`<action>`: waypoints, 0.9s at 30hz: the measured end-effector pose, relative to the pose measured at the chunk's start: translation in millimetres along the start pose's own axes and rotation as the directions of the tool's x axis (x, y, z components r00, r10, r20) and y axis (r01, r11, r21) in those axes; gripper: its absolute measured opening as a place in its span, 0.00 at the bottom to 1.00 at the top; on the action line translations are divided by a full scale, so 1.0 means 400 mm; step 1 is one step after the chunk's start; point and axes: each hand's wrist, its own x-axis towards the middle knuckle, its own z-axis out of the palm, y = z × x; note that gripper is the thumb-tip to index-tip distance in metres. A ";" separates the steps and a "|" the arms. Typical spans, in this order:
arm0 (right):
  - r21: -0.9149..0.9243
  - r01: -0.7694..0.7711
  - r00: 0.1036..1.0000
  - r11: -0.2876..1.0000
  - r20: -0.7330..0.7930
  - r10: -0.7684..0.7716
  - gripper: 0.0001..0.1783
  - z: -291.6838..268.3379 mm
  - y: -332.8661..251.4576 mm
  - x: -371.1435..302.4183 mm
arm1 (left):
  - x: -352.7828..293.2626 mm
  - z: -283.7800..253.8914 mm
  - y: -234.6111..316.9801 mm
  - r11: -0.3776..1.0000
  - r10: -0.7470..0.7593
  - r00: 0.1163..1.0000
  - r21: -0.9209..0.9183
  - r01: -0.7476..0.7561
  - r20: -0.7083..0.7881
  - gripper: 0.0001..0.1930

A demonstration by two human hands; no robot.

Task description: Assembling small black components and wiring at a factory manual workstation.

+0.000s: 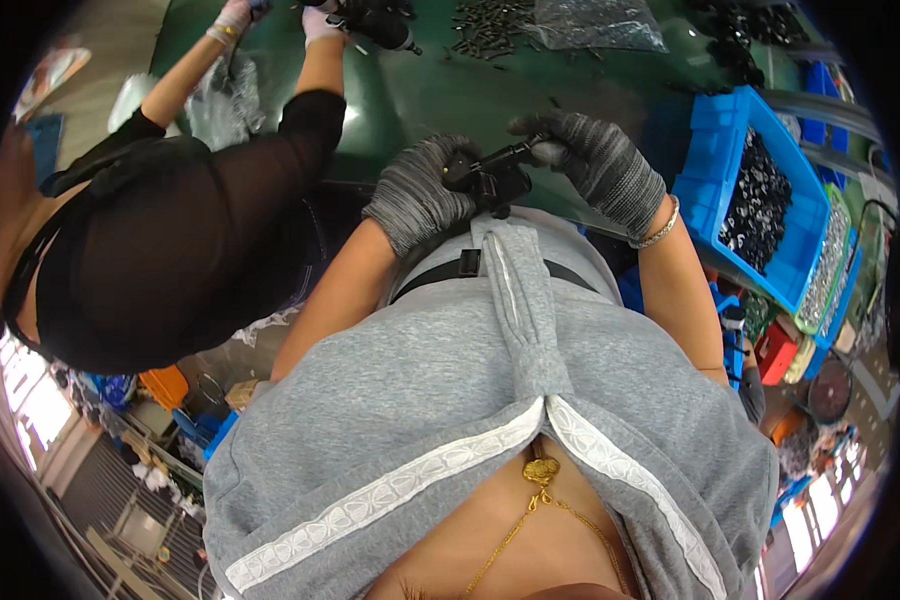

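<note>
Facing a glossy dark-green worktable [440, 95]; holding a hard black rod-and-cylinder part [510, 184] by the near edge, right at waist level; curling the grey-knit-gloved left hand [422, 195] mostly closed round one end; pinching the rod's other end with the matching-gloved right hand [607, 165], fingers bent; also seeing a blue plastic bin [708, 200] of small black pieces [755, 205] off right.

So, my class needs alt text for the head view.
Gloved left hand and right hand hold a black part at a green table. A blue bin of small dark pieces is right, a co-worker left.
</note>
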 end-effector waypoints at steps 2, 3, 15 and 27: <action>-0.029 0.027 0.999 0.999 -0.041 -0.028 0.14 -0.001 -0.009 0.000 | 0.009 -0.023 0.014 1.000 -0.011 0.998 0.010 0.010 0.058 0.28; -0.053 0.071 0.995 0.996 -0.065 -0.074 0.14 -0.001 -0.014 -0.003 | 0.016 -0.031 0.004 1.000 0.025 0.994 0.007 -0.026 0.104 0.29; 0.127 0.083 0.896 0.988 -0.443 -0.019 0.13 0.061 -0.057 -0.096 | 0.003 -0.041 0.065 0.988 0.153 0.979 -0.044 -0.149 0.136 0.31; 0.073 0.033 0.922 0.997 -0.388 -0.003 0.12 0.021 -0.026 -0.151 | -0.022 0.004 0.114 0.987 0.151 0.984 0.033 -0.155 0.097 0.26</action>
